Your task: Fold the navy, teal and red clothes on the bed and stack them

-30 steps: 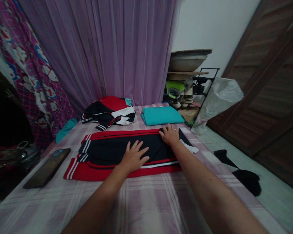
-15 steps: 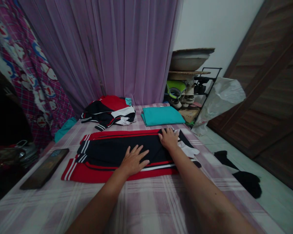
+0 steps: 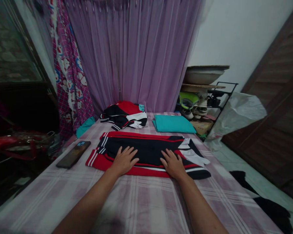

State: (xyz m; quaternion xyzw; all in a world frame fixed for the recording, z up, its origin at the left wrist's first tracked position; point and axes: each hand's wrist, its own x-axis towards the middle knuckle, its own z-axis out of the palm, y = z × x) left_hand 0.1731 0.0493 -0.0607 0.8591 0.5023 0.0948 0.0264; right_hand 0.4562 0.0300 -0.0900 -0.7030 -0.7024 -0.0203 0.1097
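Observation:
A navy, red and white track jacket lies flat before me, folded into a long strip. Its white-striped cuffs and red hem are at the left, and the white collar part is at the right. My left hand rests palm down with fingers spread on its near left part. On the near right part lies my right hand, also flat with fingers apart. Neither hand grips the cloth. Beyond it are a second crumpled garment in the same colours and a folded teal cloth.
A plaid bedspread covers the bed, with a phone at its left edge. Purple curtains hang behind. Right of the bed stand a shoe rack and a white sack; dark cloth lies on the floor.
My right hand has slid nearer to me from the jacket's far edge. My left hand has shifted leftward along the cloth. The view has turned somewhat left and tilted up.

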